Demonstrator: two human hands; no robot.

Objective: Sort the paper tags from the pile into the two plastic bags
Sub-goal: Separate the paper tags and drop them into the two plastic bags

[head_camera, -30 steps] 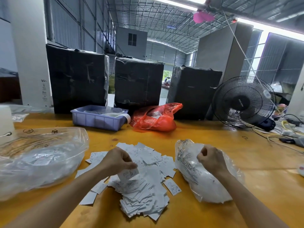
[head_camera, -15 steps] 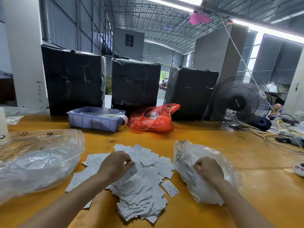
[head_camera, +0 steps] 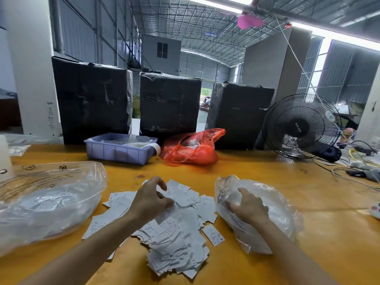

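Left hand (head_camera: 151, 199) arched over my heap of white printed paper tags (head_camera: 174, 229), fingers curled, pinching one tag. Right hand (head_camera: 247, 206) lies flat, fingers straight, pressing the small crinkled clear plastic bag (head_camera: 273, 204) beside the heap. Big clear plastic bag (head_camera: 47, 202) sits left, black markings unreadable. Tag print too small to read.

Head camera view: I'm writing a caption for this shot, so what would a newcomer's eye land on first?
Probably the heap of white paper tags spread on the yellow table, with the left hand pinching one and the right hand resting on the clear bag beside it. Behind, a bright red bag sits before three black wrapped boxes.
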